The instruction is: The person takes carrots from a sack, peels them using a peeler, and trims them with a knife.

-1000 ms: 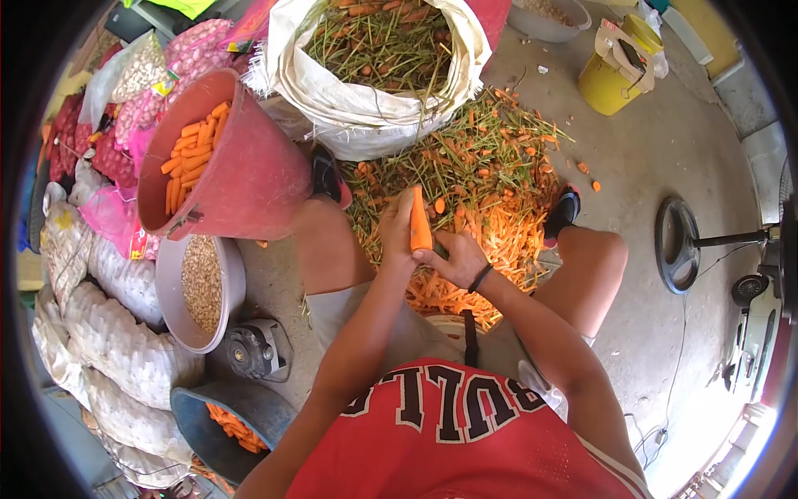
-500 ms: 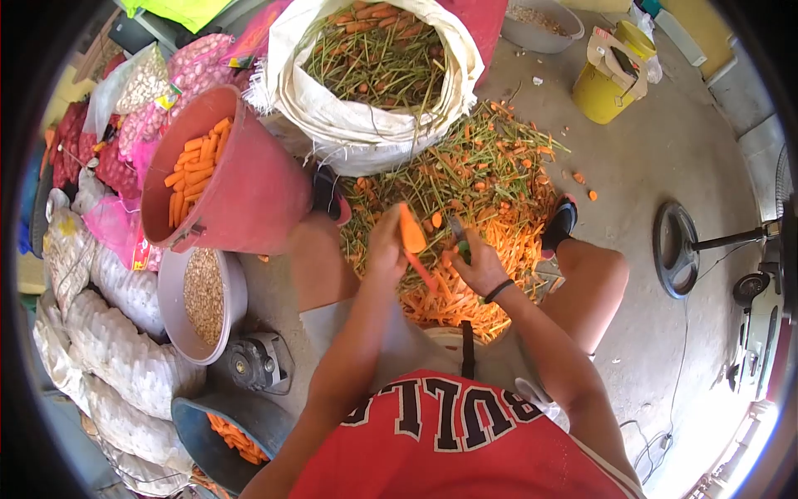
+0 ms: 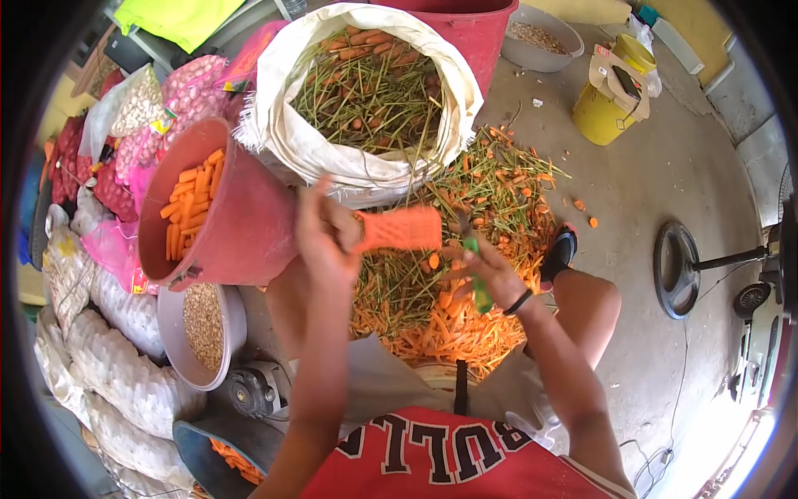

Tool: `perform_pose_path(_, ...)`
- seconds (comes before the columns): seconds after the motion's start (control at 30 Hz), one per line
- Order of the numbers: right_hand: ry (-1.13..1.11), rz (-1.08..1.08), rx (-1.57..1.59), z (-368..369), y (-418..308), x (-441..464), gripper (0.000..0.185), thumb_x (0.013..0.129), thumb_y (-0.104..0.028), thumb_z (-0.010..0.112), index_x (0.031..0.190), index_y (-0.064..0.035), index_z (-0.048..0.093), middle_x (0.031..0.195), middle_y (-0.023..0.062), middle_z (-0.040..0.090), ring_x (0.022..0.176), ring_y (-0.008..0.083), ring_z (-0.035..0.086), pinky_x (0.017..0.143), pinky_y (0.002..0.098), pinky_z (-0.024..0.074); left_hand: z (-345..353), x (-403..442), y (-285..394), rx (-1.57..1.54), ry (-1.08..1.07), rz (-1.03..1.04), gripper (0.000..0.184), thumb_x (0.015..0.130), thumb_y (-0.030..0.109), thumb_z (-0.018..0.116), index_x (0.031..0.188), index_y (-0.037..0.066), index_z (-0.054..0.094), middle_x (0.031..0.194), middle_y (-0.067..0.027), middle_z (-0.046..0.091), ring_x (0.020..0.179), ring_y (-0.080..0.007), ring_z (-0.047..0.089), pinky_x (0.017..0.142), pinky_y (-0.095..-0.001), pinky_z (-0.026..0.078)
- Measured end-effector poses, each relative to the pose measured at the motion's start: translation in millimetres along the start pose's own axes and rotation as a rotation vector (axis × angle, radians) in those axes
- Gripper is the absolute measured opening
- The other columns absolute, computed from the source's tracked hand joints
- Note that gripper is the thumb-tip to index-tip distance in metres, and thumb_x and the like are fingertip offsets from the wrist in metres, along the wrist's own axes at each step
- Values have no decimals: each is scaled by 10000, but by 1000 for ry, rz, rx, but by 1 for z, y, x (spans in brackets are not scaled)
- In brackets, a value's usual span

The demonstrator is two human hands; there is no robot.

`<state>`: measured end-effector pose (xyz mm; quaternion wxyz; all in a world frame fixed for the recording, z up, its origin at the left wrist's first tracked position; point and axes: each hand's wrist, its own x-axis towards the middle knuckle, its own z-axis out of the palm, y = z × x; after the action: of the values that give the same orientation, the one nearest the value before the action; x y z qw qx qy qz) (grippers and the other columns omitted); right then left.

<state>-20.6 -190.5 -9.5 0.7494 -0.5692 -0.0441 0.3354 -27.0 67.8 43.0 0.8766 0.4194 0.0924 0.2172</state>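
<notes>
My left hand (image 3: 326, 237), blurred by motion, is raised beside the red bucket (image 3: 258, 220). Its fingers are closed around a flat orange-red tool (image 3: 403, 229) that looks like a peeler; blur hides its details. My right hand (image 3: 495, 274) grips a small knife by its green handle (image 3: 480, 283), some fingers loosely spread and the dark blade pointing up. Below both hands, a pile of orange carrot peelings (image 3: 453, 341) lies between my legs, with green stalks and carrot ends beyond it. Peeled carrots (image 3: 194, 204) fill part of the red bucket.
A white sack (image 3: 274, 91) of carrots and stalks stands ahead. Left are a basin (image 3: 237, 333) of pale pieces, a blue tub (image 3: 195, 441) with carrots, and stacked sacks (image 3: 125, 358). A yellow bucket (image 3: 597, 116) and a round black stand base (image 3: 665, 270) are right.
My left hand has moved up and left toward the red bucket, and the carrot it held no longer shows there. My right hand has stayed near its place with the knife. The view has tilted up slightly.
</notes>
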Motion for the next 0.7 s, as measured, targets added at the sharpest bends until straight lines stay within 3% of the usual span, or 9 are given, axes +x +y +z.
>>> perform_pose_path(0.17, -76, 88, 26, -6, -6, 0, 511, 1011, -269, 506, 1458, -82, 343, 1055, 52, 597, 839, 125, 641, 562, 240, 486, 39, -33, -46, -62, -153, -278, 364, 1052, 311, 379, 1167, 39, 592, 586, 6, 413, 415, -93, 322, 385, -251, 263)
perform_pose_path(0.2, -59, 114, -17, -14, -8, 1, 462, 993, -224, 545, 1411, -71, 420, 945, 4, 586, 701, 69, 559, 513, 193, 395, 43, -32, -50, -94, -224, -300, 348, 1047, 297, 403, 1173, 34, 593, 631, -9, 462, 461, -97, 385, 414, -249, 305)
perform_pose_path(0.27, 25, 111, -1, -21, -12, 0, 419, 976, -196, 575, 1358, -55, 473, 867, -21, 560, 644, 48, 492, 495, 192, 362, 49, -25, -55, -154, -370, -344, 322, 1036, 268, 449, 1186, 25, 596, 720, -39, 562, 554, -104, 511, 470, -244, 389)
perform_pose_path(0.37, 192, -9, 6, -31, -27, -1, 331, 948, -123, 616, 1256, -24, 548, 773, -35, 545, 561, 29, 437, 468, 188, 333, 50, -3, -65, 360, -564, -173, 292, 1018, 251, 503, 1192, 41, 607, 838, -46, 610, 771, -131, 600, 668, -265, 490)
perform_pose_path(0.4, 251, -67, -22, -38, -30, -1, 314, 949, -112, 612, 1243, -18, 554, 759, -36, 544, 549, 29, 430, 464, 188, 330, 56, 7, -52, 357, -561, -297, 301, 994, 267, 556, 1194, 51, 618, 946, -49, 651, 935, -143, 616, 840, -304, 501)
perform_pose_path(0.43, 312, -124, -49, -44, -33, -2, 298, 950, -102, 608, 1230, -12, 561, 745, -36, 544, 537, 28, 423, 459, 187, 326, 55, 23, -42, 713, -600, -127, 319, 979, 292, 583, 1185, 53, 626, 1027, -56, 666, 980, -142, 623, 893, -302, 497)
perform_pose_path(0.53, 446, -161, -88, -53, -51, -8, 267, 957, -63, 579, 1214, 7, 564, 754, -26, 564, 530, 22, 417, 455, 182, 323, 57, 86, -16, 678, -517, -85, 334, 960, 307, 601, 1136, 26, 634, 1043, -74, 672, 972, -150, 639, 879, -281, 513)
perform_pose_path(0.67, 467, -134, -316, -55, -47, -2, 256, 942, -59, 589, 1192, -3, 587, 840, 21, 647, 606, 56, 510, 544, 214, 422, 56, 244, -18, 1067, -425, 64, 380, 953, 324, 585, 1128, -6, 657, 911, -51, 672, 796, -136, 613, 778, -263, 499)
perform_pose_path(0.7, 439, -131, -434, -53, -44, 0, 257, 936, -57, 594, 1187, -6, 592, 864, 35, 667, 633, 70, 546, 573, 227, 453, 49, 287, -27, 1222, -454, 108, 409, 935, 333, 595, 1147, -12, 654, 927, -98, 697, 826, -184, 642, 807, -286, 494)
